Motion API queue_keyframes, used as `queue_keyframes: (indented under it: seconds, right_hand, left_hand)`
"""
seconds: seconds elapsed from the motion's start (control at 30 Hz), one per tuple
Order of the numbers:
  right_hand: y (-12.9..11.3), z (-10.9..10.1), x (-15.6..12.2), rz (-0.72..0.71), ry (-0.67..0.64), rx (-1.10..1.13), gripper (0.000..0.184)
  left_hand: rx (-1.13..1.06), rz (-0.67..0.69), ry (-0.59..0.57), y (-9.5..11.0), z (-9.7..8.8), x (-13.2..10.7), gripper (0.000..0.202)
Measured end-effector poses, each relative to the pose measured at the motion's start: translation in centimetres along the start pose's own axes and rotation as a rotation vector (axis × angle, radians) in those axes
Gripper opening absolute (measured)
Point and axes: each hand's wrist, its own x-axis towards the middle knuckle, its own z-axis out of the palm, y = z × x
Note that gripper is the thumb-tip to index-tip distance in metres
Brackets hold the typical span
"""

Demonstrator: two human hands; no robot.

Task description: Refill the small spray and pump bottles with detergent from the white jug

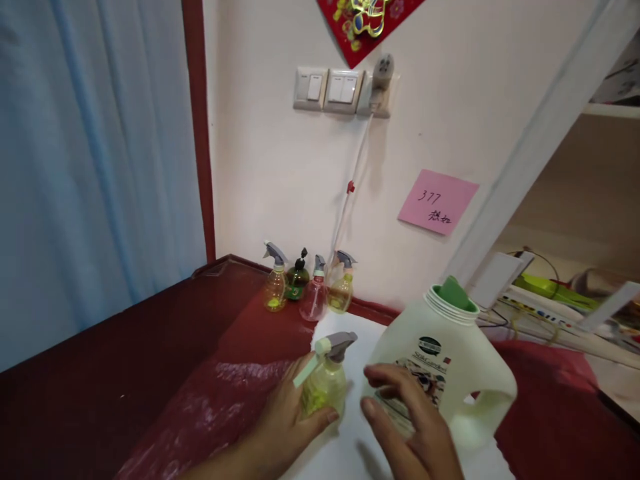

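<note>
My left hand (287, 423) is wrapped round a small yellow-green spray bottle (326, 379) with a grey trigger head, standing upright on a white sheet (345, 447). My right hand (413, 423) reaches toward a large white detergent jug (445, 360) with an open green spout and a side handle. Its fingers are curled and spread just in front of the jug's label; whether they touch the jug is unclear.
Several small spray bottles (310, 287) stand against the wall at the back of the dark red table (125, 373). A pink note (438, 201), switches (327, 89) and a plugged cable are on the wall. Cluttered shelf with a power strip (540, 313) at right. Blue curtain at left.
</note>
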Motion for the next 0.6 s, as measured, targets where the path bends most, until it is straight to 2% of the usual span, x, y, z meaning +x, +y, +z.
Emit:
queue_keyframes:
  seconds: [0.07,0.13,0.23,0.33,0.4,0.47,0.53,0.6]
  right_hand:
    - [-0.2,1.7,1.1,0.048,-0.153,0.015,0.038]
    - [-0.1,3.0,2.3,0.066,-0.243,0.055,0.041]
    - [-0.6,4.4,3.4,0.077,-0.246,0.143,0.027]
    - [-1.8,4.6,3.8,0.080,-0.189,0.211,0.025]
    - [-2.6,3.8,3.8,0.077,-0.109,0.246,0.026]
    - [-2.8,2.1,3.8,0.072,0.005,0.275,0.028]
    - [-2.5,-0.4,3.9,0.046,0.119,0.249,0.035]
    - [-1.5,-3.4,4.1,-0.024,0.177,0.114,0.034]
  left_hand:
    - [0.000,-0.004,0.010,0.3,0.1,0.0,0.064]
    - [0.003,0.005,0.024,0.4,0.1,-0.1,0.062]
    - [0.008,0.035,0.025,0.2,0.1,-0.2,0.065]
    - [0.023,-0.006,0.019,-0.1,0.0,-0.4,0.067]
    - [0.057,-0.060,0.024,-0.3,0.0,-0.5,0.069]
    - [0.086,-0.091,0.032,-0.4,0.0,-0.6,0.074]
    - [0.092,-0.098,0.033,-0.3,-0.1,-0.6,0.076]
    - [0.088,-0.100,0.023,-0.2,-0.1,-0.5,0.075]
